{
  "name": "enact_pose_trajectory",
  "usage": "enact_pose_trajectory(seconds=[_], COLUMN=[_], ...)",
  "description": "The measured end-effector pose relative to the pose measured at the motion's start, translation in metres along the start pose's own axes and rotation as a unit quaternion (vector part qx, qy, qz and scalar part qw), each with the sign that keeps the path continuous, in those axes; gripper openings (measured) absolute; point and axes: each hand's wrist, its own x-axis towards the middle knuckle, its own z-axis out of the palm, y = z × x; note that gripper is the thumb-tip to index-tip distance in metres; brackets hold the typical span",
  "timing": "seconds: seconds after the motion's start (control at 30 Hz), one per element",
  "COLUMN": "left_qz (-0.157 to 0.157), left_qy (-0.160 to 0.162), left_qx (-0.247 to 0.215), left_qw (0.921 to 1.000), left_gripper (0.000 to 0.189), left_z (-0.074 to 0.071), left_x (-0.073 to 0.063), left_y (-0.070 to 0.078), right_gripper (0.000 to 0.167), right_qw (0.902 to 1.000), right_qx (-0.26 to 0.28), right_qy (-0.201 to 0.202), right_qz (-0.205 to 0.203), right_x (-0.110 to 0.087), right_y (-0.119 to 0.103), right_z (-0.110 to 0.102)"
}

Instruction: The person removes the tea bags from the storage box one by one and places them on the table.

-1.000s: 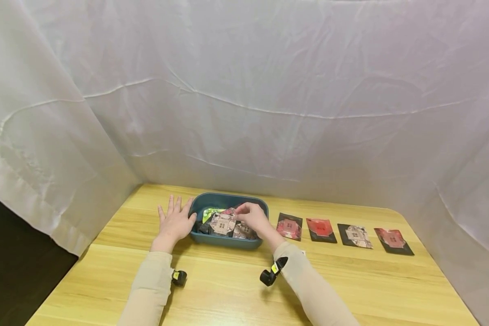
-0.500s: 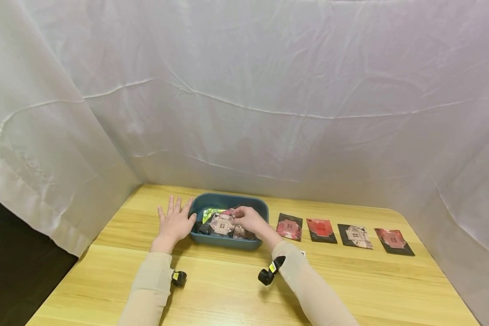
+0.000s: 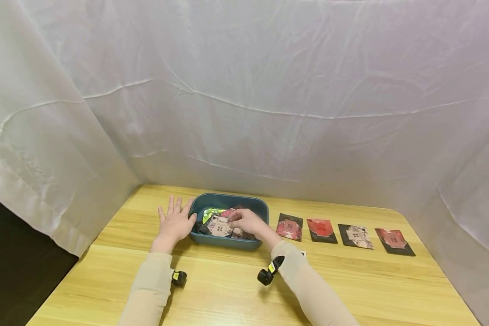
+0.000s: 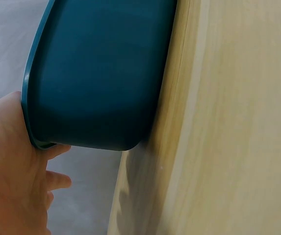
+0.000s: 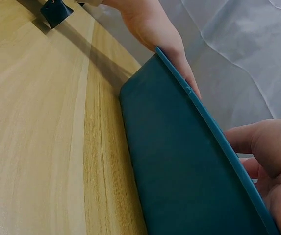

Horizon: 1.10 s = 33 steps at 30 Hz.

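A dark teal plastic bin (image 3: 224, 243) stands near the back of the wooden table with several flat printed packets in it. My left hand (image 3: 175, 225) rests against its left end, fingers spread and straight, thumb at the rim. In the bin my right hand (image 3: 249, 222) has its thumb and fingers bent together at the right edge of a beige floral packet (image 3: 219, 225), pinching it. A green packet (image 3: 211, 213) and a reddish packet (image 3: 227, 212) show behind it. The right wrist view has the right fingers partly hidden behind the bin's rim (image 5: 214, 125).
Right of the bin lies a row of packets on the table: a dark red floral packet (image 3: 290, 226), a bright red packet (image 3: 322, 230), a black and beige packet (image 3: 355, 235) and a red and black packet (image 3: 394, 241). A pale curtain (image 3: 244, 136) hangs behind the table.
My right hand has moved slightly left and down in the bin. The beige floral packet has shifted left and turned a little. My left hand has stayed in place.
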Motion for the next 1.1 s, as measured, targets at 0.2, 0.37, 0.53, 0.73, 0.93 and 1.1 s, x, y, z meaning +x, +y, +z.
enact_pose_trajectory(seconds=[0.2,0.37,0.53,0.73,0.93,1.1], left_qz=[-0.002,-0.001,-0.001,-0.001,-0.001,-0.003], left_qy=[-0.003,-0.003,-0.003,-0.002,0.001,-0.001], left_qx=[0.003,0.006,0.001,-0.001,-0.003,0.002], left_qw=[1.0000,1.0000,1.0000,1.0000,1.0000,1.0000], left_gripper=[0.060,0.060,0.060,0.061,0.060,0.060], left_z=[0.000,0.001,0.000,0.000,0.002,0.002], left_x=[0.000,0.000,0.000,0.001,0.002,0.001], left_y=[-0.001,-0.001,-0.001,-0.001,-0.002,-0.002], right_gripper=[0.021,0.019,0.015,0.010,0.012,0.012], right_qw=[0.9999,0.9992,0.9977,0.9951,0.9929,0.9885], right_qx=[-0.003,-0.008,0.013,0.034,0.065,0.095], right_qy=[0.009,0.038,0.066,0.093,0.099,0.117], right_qz=[-0.007,-0.011,-0.006,-0.003,0.006,0.009], right_x=[0.000,-0.001,-0.002,-0.003,-0.007,-0.012], right_y=[-0.001,-0.002,-0.004,-0.004,-0.004,-0.003], right_z=[0.000,0.000,-0.001,-0.003,-0.009,-0.021])
